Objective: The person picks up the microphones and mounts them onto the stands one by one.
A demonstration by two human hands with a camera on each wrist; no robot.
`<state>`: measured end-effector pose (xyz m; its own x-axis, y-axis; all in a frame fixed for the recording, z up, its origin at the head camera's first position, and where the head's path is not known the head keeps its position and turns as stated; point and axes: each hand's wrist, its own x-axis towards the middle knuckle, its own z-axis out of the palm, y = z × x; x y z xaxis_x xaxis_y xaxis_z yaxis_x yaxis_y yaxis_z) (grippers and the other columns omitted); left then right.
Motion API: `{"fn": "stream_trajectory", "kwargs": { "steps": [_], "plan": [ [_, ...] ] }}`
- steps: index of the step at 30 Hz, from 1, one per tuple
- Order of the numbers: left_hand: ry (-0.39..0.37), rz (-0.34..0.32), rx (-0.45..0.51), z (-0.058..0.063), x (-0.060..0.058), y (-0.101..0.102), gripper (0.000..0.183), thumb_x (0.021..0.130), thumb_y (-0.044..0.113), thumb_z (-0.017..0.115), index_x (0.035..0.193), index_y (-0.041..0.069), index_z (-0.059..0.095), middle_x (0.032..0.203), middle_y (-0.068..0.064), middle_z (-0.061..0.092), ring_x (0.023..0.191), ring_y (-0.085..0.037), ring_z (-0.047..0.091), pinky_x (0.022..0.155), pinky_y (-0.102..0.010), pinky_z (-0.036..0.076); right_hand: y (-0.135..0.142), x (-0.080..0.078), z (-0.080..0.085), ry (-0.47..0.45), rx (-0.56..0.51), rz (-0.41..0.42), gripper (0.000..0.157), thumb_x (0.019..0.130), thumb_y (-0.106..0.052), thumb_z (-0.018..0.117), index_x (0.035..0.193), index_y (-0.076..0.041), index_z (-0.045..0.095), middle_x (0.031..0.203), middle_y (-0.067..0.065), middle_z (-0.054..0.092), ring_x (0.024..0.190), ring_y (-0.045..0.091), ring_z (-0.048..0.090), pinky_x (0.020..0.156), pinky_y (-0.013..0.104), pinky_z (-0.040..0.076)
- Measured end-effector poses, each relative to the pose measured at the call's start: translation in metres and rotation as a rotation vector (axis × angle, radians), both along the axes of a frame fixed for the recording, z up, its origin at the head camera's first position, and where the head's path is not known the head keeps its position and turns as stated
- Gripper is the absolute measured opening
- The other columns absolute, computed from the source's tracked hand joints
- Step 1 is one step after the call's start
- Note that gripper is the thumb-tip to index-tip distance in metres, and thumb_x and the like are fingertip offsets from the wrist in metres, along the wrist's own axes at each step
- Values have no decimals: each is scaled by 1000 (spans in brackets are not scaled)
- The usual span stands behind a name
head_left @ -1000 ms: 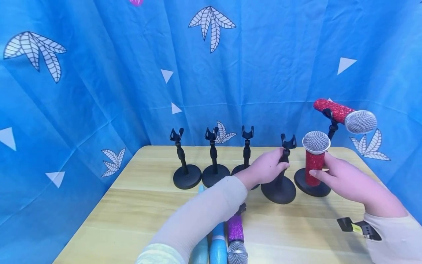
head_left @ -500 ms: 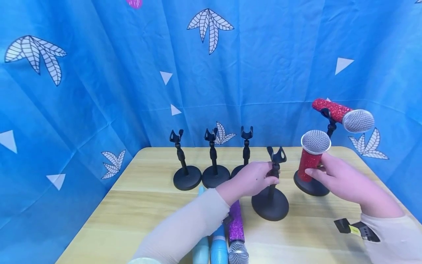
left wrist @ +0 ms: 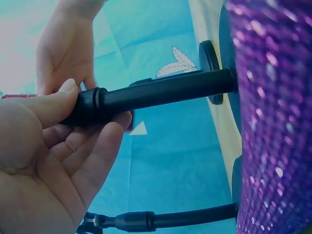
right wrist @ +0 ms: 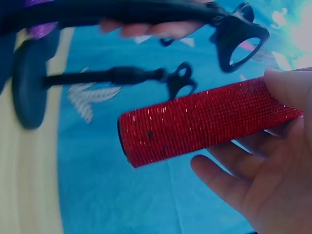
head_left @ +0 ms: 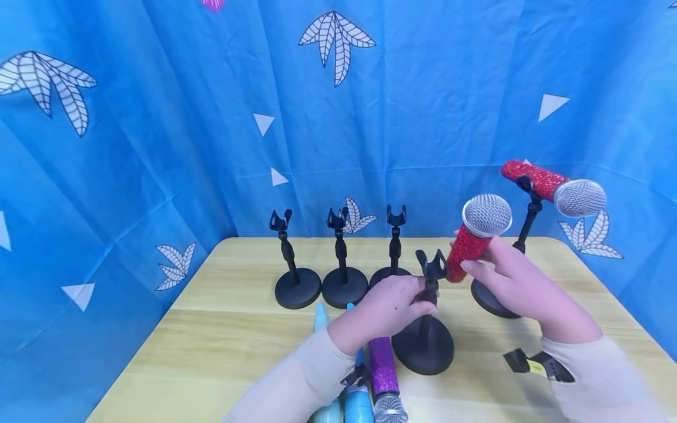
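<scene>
My left hand (head_left: 394,305) grips the upper post of a black microphone stand (head_left: 425,346), whose round base is at the table's front middle. In the left wrist view, thumb and fingers wrap the stand's collar (left wrist: 87,105). My right hand (head_left: 515,282) holds a red glittery microphone (head_left: 468,249) by its handle, silver mesh head up and tilted right. Its lower end is close beside the stand's clip (head_left: 432,265); the head view does not settle whether they touch. The right wrist view has the handle's end (right wrist: 146,139) apart from the clip (right wrist: 239,39).
Three black stands (head_left: 298,288) with bare clips line the back left. Another red microphone (head_left: 552,187) lies in a stand's clip at right. A purple microphone (head_left: 383,367) and blue bottle-like objects (head_left: 358,405) lie at front, partly behind the left arm. A blue curtain (head_left: 423,117) hangs behind.
My left hand has drawn the stand nearer and to the left, away from the row. My right hand has lifted the red microphone and brought it left, tilting it toward the stand's clip.
</scene>
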<state>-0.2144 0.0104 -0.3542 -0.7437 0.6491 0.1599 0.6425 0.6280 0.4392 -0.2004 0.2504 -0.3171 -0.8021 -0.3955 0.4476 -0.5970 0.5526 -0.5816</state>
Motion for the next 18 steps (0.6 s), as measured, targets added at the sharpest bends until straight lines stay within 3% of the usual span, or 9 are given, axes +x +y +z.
{"fn": "stream_trajectory", "kwargs": {
  "steps": [5, 7, 11, 18],
  "plan": [
    [-9, -30, 3, 0, -2, 0, 17, 95, 39, 69, 104, 24, 70, 86, 19, 65, 84, 5, 59, 74, -17, 47, -20, -14, 10, 9, -106, 41, 51, 102, -9, 59, 149, -9, 41, 142, 13, 54, 130, 35, 53, 102, 47, 46],
    [-12, -39, -5, 0, -1, 0, 17, 96, 38, 68, 105, 24, 69, 87, 19, 65, 86, 5, 60, 76, -17, 48, -28, -17, 12, -3, -145, 56, 49, 102, -10, 59, 148, -9, 42, 143, 12, 54, 131, 35, 51, 103, 48, 45],
    [-7, -50, -18, -1, -1, -2, 18, 97, 36, 66, 108, 22, 68, 91, 18, 67, 91, 3, 63, 82, -18, 50, -40, -20, 10, -32, -178, 90, 46, 104, -12, 57, 148, -7, 44, 144, 11, 54, 132, 37, 50, 101, 67, 40],
    [-16, -65, -17, -2, -4, -5, 19, 99, 33, 65, 113, 20, 67, 94, 16, 69, 94, 3, 64, 86, -19, 50, -50, -23, 3, -72, -203, 139, 45, 103, -11, 56, 147, -8, 44, 143, 9, 54, 134, 33, 49, 102, 66, 40]
  ]
}}
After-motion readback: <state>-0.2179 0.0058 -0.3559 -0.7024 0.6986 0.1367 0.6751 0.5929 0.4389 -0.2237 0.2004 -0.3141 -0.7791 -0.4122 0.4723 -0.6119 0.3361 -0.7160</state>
